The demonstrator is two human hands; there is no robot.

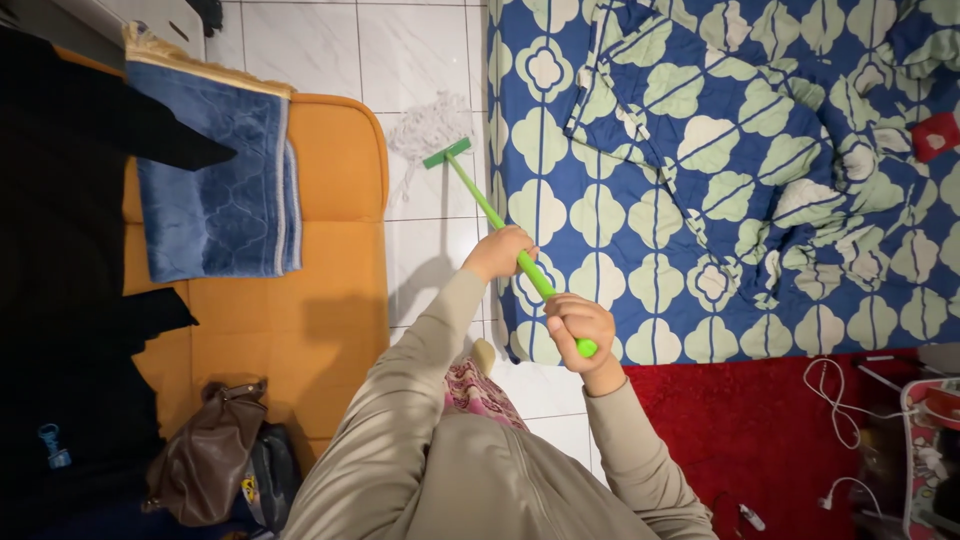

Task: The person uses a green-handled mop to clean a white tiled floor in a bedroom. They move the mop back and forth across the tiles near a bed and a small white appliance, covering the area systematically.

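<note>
A green-handled mop (pixel 478 194) slants across the white tiled floor (pixel 420 40). Its white string head (pixel 428 128) rests on the tiles between the orange couch and the bed. My left hand (pixel 497 252) grips the handle partway down. Nearer my body, my right hand (pixel 580 327) is closed around the handle's top end. Both sleeves are beige. One foot shows below, under a pink patterned garment (pixel 478 392).
A bed with a blue and cream patterned cover (pixel 720 170) fills the right. An orange couch (pixel 330 260) at left carries a folded blue rug (pixel 215 180) and black cloth. A brown bag (pixel 205 455) lies nearby. A red carpet (pixel 750 420) holds white cables.
</note>
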